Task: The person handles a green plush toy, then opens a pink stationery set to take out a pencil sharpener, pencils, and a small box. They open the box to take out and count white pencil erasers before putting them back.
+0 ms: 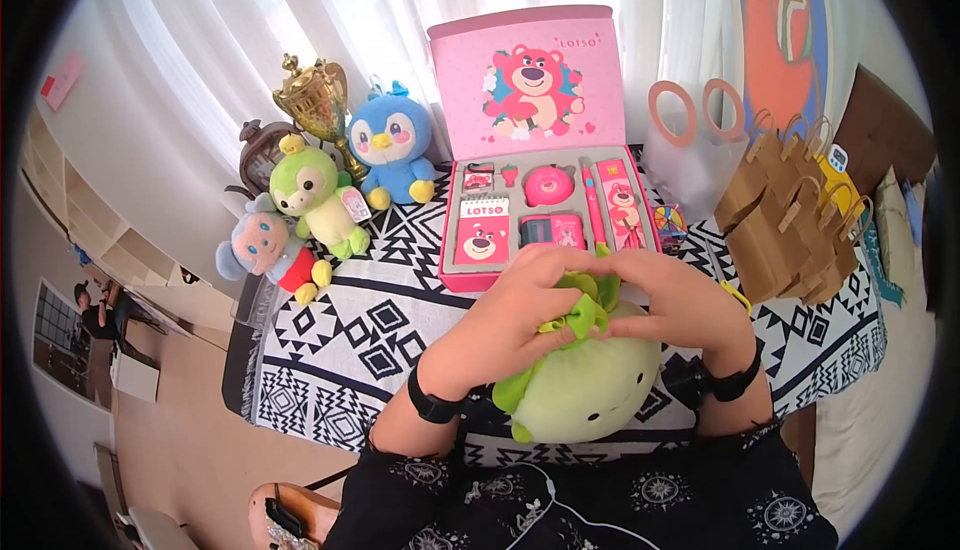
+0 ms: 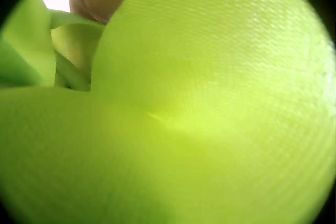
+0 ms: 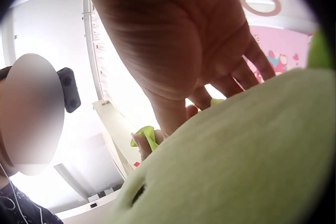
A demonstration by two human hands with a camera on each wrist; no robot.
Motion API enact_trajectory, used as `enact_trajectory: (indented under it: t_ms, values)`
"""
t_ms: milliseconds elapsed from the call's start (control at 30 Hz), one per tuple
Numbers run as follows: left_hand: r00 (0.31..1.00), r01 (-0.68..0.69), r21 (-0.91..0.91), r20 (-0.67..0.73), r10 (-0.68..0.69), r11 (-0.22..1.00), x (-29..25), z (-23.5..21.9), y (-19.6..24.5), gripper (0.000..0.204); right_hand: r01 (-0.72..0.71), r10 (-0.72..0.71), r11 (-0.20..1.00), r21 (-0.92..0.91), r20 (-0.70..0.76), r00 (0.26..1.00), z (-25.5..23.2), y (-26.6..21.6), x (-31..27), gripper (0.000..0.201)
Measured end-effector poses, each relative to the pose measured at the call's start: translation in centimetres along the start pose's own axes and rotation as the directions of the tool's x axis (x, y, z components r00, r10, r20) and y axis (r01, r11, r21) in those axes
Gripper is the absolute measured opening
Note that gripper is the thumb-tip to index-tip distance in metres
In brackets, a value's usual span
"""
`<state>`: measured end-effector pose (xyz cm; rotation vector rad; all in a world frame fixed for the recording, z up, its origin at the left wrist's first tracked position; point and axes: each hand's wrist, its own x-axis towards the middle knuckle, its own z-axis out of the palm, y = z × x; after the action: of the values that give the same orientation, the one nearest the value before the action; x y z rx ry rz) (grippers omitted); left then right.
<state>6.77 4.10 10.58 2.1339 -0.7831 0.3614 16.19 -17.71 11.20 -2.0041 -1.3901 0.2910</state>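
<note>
A round, pale green plush toy [image 1: 585, 380] with small black eyes lies tilted in front of the person, close to their body. Bright green leaf-like fabric [image 1: 585, 315] tops it, gathered in folds. The left hand [image 1: 530, 300] pinches these folds from the left, its fingers arched over them. From the other side the right hand [image 1: 685, 295] holds the same fabric between thumb and fingers. In the right wrist view, a bright green fold [image 3: 147, 136] shows at the fingertips, above the plush body [image 3: 236, 155]. Yellow-green leaf fabric [image 2: 210, 87] fills most of the left wrist view.
Behind the hands stands an open pink gift box [image 1: 470, 275] with a notebook and other items. Several plush toys, including a blue penguin [image 1: 395, 145], and a gold trophy [image 1: 313, 100] stand left. Brown paper bags [image 1: 780, 240] and a clear bag [image 1: 690, 165] are right.
</note>
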Motion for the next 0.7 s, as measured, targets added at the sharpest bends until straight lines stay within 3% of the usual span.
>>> enact_trajectory:
  t_ms: [67,267,467,533,567,633,700]
  values:
    - [0.997,-0.02,0.245,-0.072,0.039,0.969,0.3,-0.1,1.2,0.016,-0.005,0.005,0.999,-0.036,-0.007,1.0,-0.1,0.0,0.0,0.058]
    - [0.991,0.122,0.329,-0.09,-0.097,0.936,-0.4,0.5,2.6,0.017,-0.007,0.003,0.997,-0.071,-0.055,0.999,-0.1,-0.6,-0.2,0.058]
    - [0.995,0.078,0.318,-0.084,-0.054,0.945,-0.2,0.8,2.6,0.016,-0.071,0.071,0.997,0.007,-0.053,0.996,-0.2,-0.7,-0.1,0.06]
    - [0.997,0.035,0.289,-0.082,-0.012,0.957,0.0,0.8,2.7,0.016,0.099,-0.129,0.985,-0.14,-0.218,0.967,0.0,-0.8,0.1,0.063]
    - [0.996,0.003,0.276,-0.091,0.023,0.961,0.0,0.9,2.6,0.016,0.101,-0.131,0.985,-0.142,-0.22,0.967,0.0,-0.9,0.2,0.063]
    - [0.993,-0.03,0.263,-0.1,0.058,0.964,0.0,1.1,2.6,0.016,0.226,-0.287,0.943,-0.245,-0.251,0.924,0.0,-1.1,0.3,0.054]
    - [0.992,-0.065,0.27,-0.089,0.092,0.961,0.0,1.2,2.5,0.017,0.243,-0.27,0.958,-0.153,-0.188,0.944,0.0,-1.0,0.0,0.047]
